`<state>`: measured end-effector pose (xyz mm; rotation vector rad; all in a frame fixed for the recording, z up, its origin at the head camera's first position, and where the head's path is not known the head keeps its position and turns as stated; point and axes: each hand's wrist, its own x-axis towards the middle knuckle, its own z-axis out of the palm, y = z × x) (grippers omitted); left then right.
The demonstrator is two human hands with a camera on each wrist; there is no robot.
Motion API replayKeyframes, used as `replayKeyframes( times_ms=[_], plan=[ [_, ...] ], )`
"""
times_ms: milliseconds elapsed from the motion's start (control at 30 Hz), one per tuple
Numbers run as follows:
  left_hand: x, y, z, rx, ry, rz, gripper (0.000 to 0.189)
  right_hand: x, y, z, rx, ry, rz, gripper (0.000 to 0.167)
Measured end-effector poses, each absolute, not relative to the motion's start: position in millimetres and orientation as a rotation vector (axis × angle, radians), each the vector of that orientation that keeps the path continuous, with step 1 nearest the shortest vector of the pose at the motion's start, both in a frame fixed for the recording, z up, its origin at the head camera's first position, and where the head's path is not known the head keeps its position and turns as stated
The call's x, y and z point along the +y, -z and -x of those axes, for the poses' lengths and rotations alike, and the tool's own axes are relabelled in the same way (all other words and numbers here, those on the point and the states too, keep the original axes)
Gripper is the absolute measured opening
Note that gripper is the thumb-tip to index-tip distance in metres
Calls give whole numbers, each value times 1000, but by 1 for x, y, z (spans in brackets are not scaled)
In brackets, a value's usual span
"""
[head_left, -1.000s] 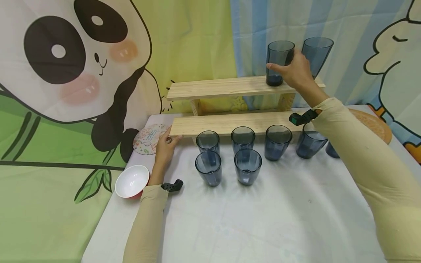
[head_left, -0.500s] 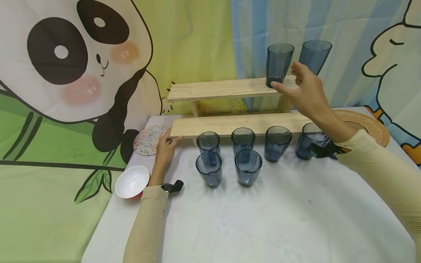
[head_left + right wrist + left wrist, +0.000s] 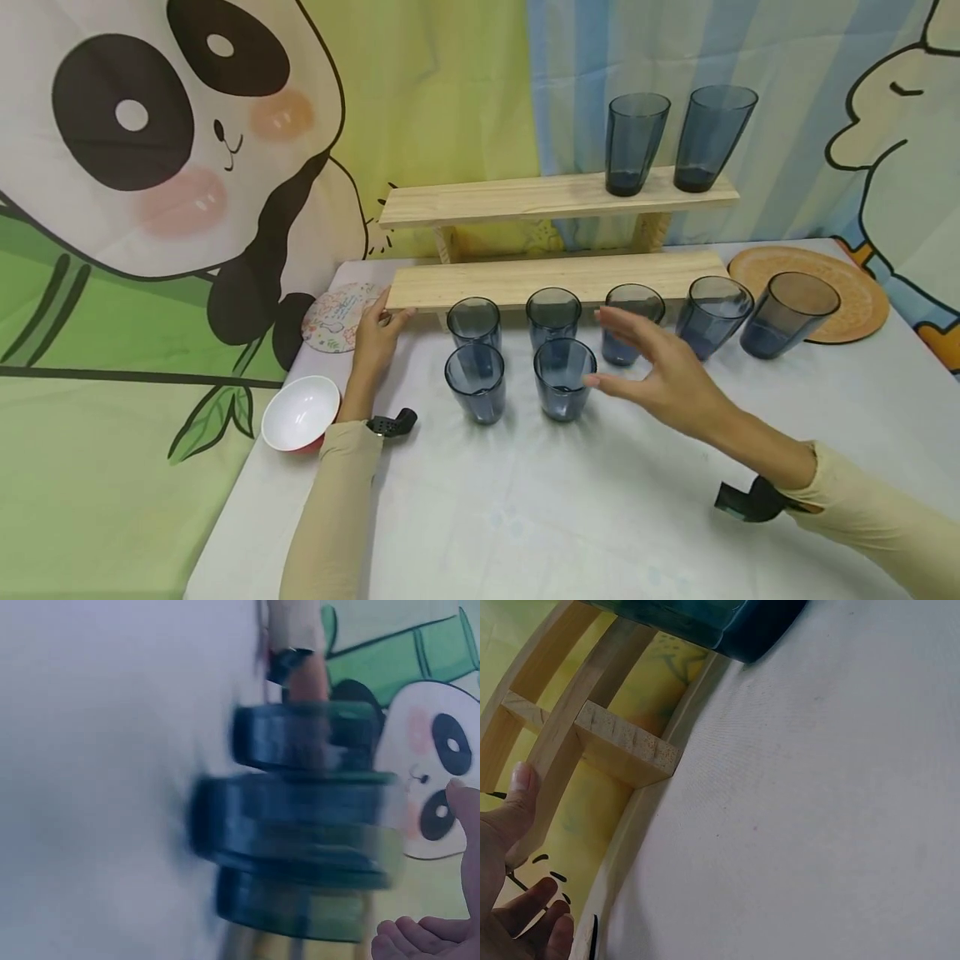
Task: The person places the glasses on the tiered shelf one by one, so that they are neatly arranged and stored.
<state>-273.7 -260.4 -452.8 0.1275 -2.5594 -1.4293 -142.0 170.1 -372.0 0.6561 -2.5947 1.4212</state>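
While left grip (image 3: 376, 340) seemingly pinches shelf (image 3: 517, 282), right grip (image 3: 677, 383) gapes.

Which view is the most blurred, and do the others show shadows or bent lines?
Right wrist view: most blurred, the glasses smeared; left wrist view: wooden shelf fairly sharp but looking bowed, perhaps by lens distortion; head view: mostly clear, with soft shadows on the white tablecloth.

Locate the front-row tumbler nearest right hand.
Head view, right of centre: blue tumbler on the white tablecloth, between the right hand and the other front tumbler.
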Motion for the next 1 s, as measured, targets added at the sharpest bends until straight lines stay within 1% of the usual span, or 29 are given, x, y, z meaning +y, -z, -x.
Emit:
replayKeyframes(
  times_ms=[200, 367, 733, 1000],
  plan=[
    [-263, 454, 274, -2554, 1428, -125, 74, 156, 411, 140, -2665, -1513, -671, 97],
    [-262, 454, 274, -2545, 1432, -105, 74, 148, 426, 146, -2675, -1558, -670, 96],
    [-260, 452, 275, -2544, 1431, -111, 74, 142, 438, 151, -2552, -1690, -708, 79],
    [-261, 454, 275, -2545, 1428, -106, 74, 141, 439, 150, -2507, -1736, -722, 79]
  ],
)
